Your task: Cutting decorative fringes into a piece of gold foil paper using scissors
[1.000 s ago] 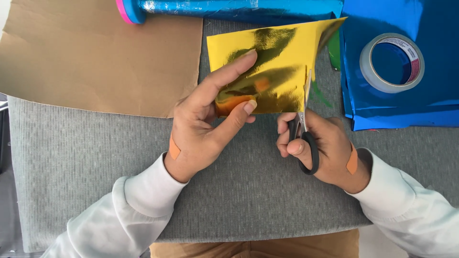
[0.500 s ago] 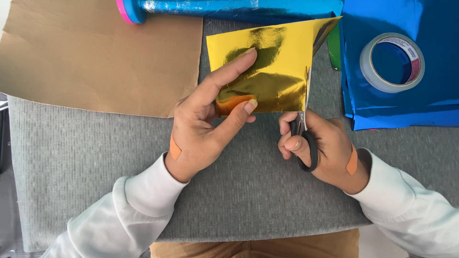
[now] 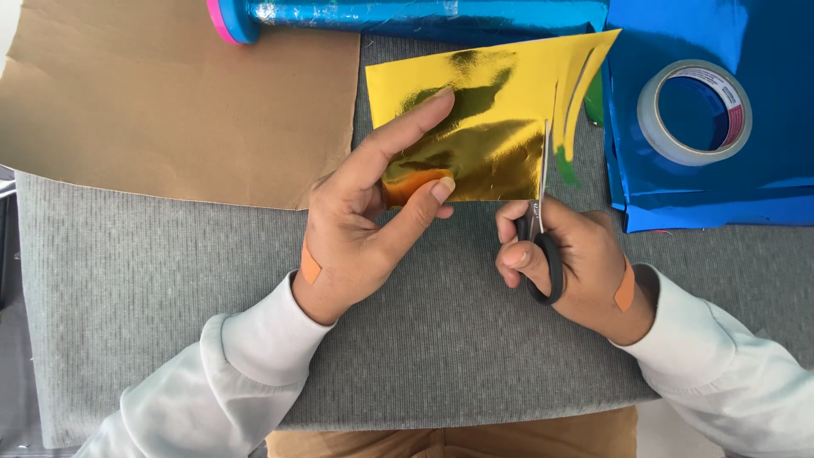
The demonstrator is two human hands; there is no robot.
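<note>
Grey knit fabric mat (image 3: pixel 170 322) covers the table, with a brown paper sheet (image 3: pixel 170 102) and shiny blue foil sheet (image 3: pixel 721 178) on top. Shiny gold foil rectangle (image 3: pixel 483 127) sits mid-top, pinched in the left hand (image 3: pixel 373 220). Right hand (image 3: pixel 568 263) grips black-handled scissors (image 3: pixel 540 229), blades cutting into the gold's right side.

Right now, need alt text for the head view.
The right hand cuts strips into a gold foil sheet with black-handled scissors while the left hand pinches the sheet. They work over a grey mat, with brown paper, blue foil and a tape roll nearby.
</note>
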